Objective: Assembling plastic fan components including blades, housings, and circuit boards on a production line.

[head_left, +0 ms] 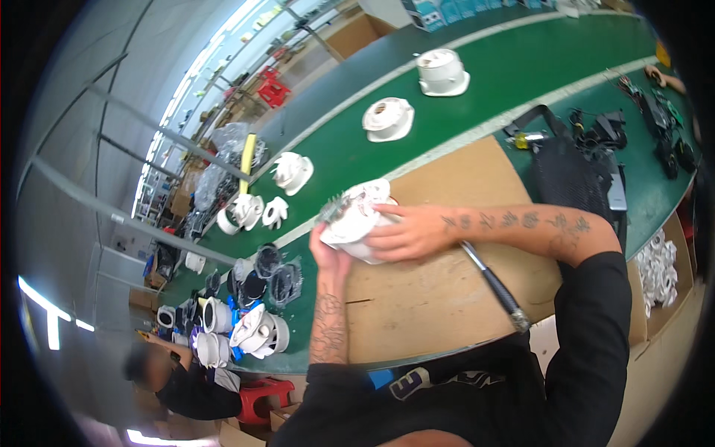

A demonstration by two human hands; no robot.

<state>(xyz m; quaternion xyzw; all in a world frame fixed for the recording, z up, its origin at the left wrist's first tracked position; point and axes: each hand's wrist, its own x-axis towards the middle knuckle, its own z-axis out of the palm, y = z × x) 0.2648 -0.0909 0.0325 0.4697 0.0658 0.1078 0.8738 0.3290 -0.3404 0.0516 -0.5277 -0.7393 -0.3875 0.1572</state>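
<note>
Over a sheet of brown cardboard (432, 305), both hands hold a white plastic housing (355, 225), tilted, with an opening facing up. My left hand (329, 257) wraps its left side from below. Across its near right side lie the fingers of my right hand (410, 235), pressed against the shell. A grey finned or toothed piece (334, 208) shows at the housing's left rim; whether it is fixed there I cannot tell. Beside my right wrist, a tool with a silver shaft and black handle (495, 285) rests on the cardboard.
Similar white housings (389, 119) stand along the green belt (491, 97) beyond. White parts and black rings (268, 261) crowd the left. A black mesh bag (570, 175) and cables lie right, near a box of white parts (657, 272). Another person (179, 376) works at lower left.
</note>
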